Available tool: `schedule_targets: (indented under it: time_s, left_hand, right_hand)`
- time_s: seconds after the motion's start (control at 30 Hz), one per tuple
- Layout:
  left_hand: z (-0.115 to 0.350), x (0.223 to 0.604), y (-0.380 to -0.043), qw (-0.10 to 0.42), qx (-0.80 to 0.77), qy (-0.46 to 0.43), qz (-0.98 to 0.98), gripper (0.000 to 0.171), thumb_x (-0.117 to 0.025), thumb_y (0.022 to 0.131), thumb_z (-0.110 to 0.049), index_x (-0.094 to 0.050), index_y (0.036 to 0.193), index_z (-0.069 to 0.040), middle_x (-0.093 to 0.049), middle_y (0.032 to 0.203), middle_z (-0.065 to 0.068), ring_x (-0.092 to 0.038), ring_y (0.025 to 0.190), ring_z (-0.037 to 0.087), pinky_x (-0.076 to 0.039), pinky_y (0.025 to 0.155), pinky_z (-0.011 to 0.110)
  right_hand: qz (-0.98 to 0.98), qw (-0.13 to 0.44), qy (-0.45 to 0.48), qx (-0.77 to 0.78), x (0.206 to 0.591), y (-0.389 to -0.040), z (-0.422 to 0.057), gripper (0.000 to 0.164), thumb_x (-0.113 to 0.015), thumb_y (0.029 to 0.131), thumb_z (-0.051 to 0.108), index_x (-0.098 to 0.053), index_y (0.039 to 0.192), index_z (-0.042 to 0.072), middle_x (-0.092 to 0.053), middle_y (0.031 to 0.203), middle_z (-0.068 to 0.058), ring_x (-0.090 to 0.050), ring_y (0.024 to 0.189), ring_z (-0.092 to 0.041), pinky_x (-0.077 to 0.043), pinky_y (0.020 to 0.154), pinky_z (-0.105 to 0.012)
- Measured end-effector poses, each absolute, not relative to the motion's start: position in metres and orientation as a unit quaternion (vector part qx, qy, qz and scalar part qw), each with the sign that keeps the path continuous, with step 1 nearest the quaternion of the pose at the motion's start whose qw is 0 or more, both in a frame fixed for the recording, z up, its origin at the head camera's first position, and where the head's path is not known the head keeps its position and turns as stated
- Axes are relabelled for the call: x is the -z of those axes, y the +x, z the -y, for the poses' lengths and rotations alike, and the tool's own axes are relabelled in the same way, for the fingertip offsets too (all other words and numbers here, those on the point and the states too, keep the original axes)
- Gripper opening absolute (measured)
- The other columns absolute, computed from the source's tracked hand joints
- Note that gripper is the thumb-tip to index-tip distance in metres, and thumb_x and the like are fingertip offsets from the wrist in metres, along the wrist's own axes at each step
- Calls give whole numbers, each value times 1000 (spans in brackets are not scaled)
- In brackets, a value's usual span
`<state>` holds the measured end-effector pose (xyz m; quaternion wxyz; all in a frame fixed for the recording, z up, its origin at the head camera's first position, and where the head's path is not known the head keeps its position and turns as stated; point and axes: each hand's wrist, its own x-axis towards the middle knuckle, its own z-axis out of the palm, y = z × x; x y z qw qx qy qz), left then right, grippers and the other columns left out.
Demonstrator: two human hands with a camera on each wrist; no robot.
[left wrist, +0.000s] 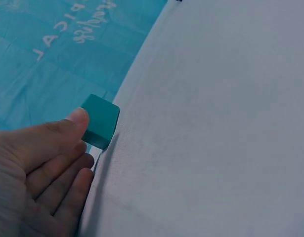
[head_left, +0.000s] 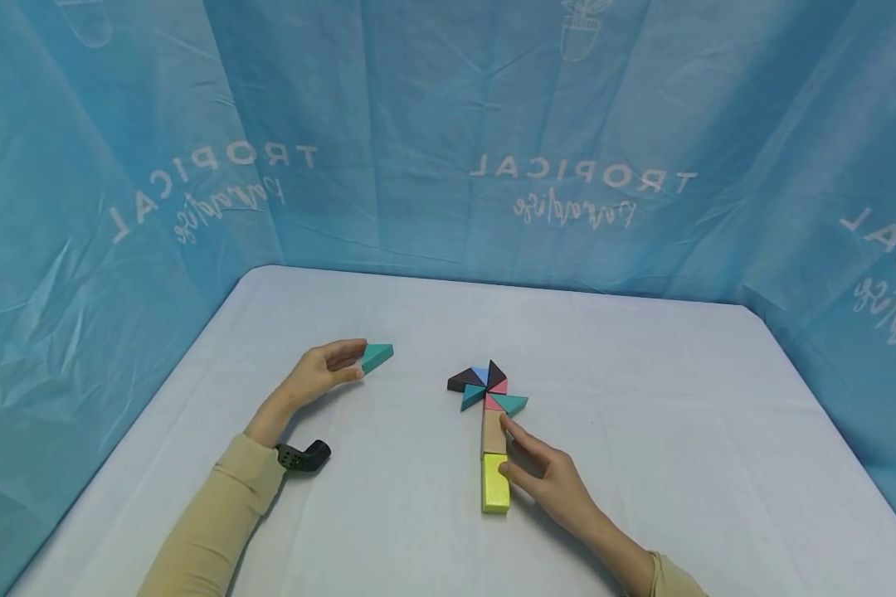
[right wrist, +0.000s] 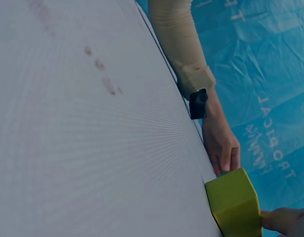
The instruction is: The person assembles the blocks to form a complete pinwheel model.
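My left hand [head_left: 321,370] pinches a teal triangular block [head_left: 377,356] between thumb and fingers, left of the other blocks. The left wrist view shows the thumb pressed on that teal block [left wrist: 103,120]. My right hand [head_left: 556,489] reaches in from the right, its thumb at the side of a yellow block [head_left: 495,491] and its forefinger at a bare wood block [head_left: 494,433]. These two lie end to end in a column. Above them, black [head_left: 465,381], blue, pink, and teal triangles [head_left: 511,404] fan out like a pinwheel. In the right wrist view the thumb touches the yellow block [right wrist: 236,205].
A white cloth [head_left: 388,514] covers the table. Blue printed curtains [head_left: 433,116] stand behind it and at both sides. A black strapped device [head_left: 306,456] sits on my left wrist.
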<state>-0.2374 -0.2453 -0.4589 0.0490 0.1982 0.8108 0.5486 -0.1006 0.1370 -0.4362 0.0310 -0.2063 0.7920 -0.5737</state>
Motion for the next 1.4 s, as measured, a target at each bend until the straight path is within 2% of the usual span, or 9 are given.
schedule_targets:
  time_s: [0.2,0.4,0.5,0.57,0.8,1.03,1.2,1.4]
  left_hand:
    - [245,463,-240,37,-529,193,-826,55,-71,85,-11,-49,133,4,-50,134,19,-48,123,32,-40,100,32]
    - [235,446,-230,24,-505,199,-840,50,-68,86,-4,-49,130,10,-51,130,26,-49,120,39,-39,100,45]
    - [228,434,-221,22,-497,196,-845,49,-67,86,-2,-48,129,12,-51,128,27,-49,119,41,-39,100,48]
    - [225,430,-218,22,-495,192,-847,48,-67,86,-2,-49,128,12,-52,127,27,-49,118,40,-39,100,47]
    - [235,459,-237,7,-496,173,-851,50,-71,86,-19,-54,127,3,-56,125,20,-53,116,33,-42,99,41]
    - [232,435,-236,-6,-488,133,-862,54,-72,85,-31,-55,128,-3,-56,127,16,-53,116,32,-45,96,38]
    - [223,419,-234,-20,-483,139,-864,55,-72,84,-34,-55,128,-6,-58,124,12,-57,112,27,-47,93,35]
    - [206,403,-227,-27,-497,158,-853,54,-74,82,-32,-56,127,-7,-58,123,11,-58,111,27,-49,91,35]
  right_hand:
    - [-796,33,-201,569,435,-100,-136,57,-66,87,4,-42,139,-3,-41,142,-15,-37,131,-26,-32,103,-36]
    - [-796,31,-205,569,435,-101,-137,57,-66,87,3,-42,139,-4,-41,142,-16,-37,131,-28,-32,103,-38]
    - [-795,31,-205,570,436,-101,-137,57,-66,87,3,-42,139,-4,-41,142,-17,-37,131,-28,-32,103,-39]
    - [-795,32,-204,570,436,-101,-137,57,-66,87,4,-42,139,-4,-41,142,-16,-37,131,-28,-32,103,-39]
    - [-794,32,-203,572,435,-101,-137,58,-67,87,4,-42,139,-4,-41,142,-16,-37,131,-27,-32,103,-36]
    - [-792,34,-204,574,436,-101,-137,57,-66,87,4,-42,139,-3,-41,143,-15,-37,131,-26,-32,103,-34]
    - [-792,32,-208,573,437,-102,-137,58,-66,87,4,-42,139,-3,-41,143,-15,-37,131,-26,-33,103,-31]
    - [-785,24,-227,576,440,-102,-138,58,-65,87,2,-41,139,-5,-40,142,-19,-37,131,-30,-33,102,-37]
